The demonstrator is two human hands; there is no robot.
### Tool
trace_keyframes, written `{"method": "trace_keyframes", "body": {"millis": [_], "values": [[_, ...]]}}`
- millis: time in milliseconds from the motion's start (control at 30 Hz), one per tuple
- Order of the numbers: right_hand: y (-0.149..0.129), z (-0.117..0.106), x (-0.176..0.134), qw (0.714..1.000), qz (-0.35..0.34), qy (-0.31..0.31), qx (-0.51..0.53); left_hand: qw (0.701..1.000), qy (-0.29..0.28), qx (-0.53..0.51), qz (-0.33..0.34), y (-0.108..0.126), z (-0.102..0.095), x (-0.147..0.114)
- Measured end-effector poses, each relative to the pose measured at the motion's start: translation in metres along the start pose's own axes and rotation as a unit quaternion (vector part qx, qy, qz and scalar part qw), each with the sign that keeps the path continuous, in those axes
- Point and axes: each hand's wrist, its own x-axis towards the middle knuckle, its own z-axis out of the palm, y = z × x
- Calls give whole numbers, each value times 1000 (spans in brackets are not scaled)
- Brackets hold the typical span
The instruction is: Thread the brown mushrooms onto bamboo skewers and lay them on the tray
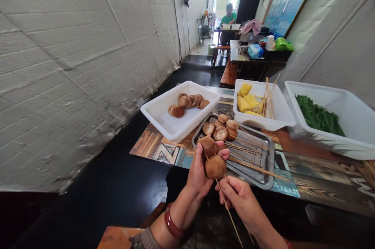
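My left hand (pixel 195 174) is wrapped around two brown mushrooms, an upper one (pixel 208 146) and a lower one (pixel 215 167), both threaded on bamboo skewers. One thin skewer (pixel 230 214) sticks out below the lower cap and slants down to the right. The fingers of my right hand (pixel 236 191) pinch a second skewer (pixel 249 234) just under that cap. Just beyond my hands lies a metal tray (pixel 270 171) with a wire rack. Several skewered mushrooms (pixel 220 133) rest on it, their sticks pointing right.
A white tub (pixel 158 123) with loose mushrooms (pixel 176 111) stands at the left. Behind the tray, another tub (pixel 263 123) holds corn (pixel 249 103) and upright skewers (pixel 267 98). A third (pixel 319 139) contains green leaves (pixel 320 115). A person (pixel 228 17) sits far back.
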Motion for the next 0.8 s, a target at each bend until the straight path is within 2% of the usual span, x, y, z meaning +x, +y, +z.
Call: {"method": "trace_keyframes", "body": {"millis": [100,400,567,800], "values": [[-1,4,-1,1000,14,-26,7,1000,-1,-8,-3,2,0,1],[-3,2,0,1000,12,-11,1,1000,0,-11,-10,17,-2,3],[-5,3,2,1000,12,-7,5,1000,-14,13,10,15,-3,4],[-3,3,5,1000,-4,-2,30,999,-10,32,-2,9,-5,2]]}}
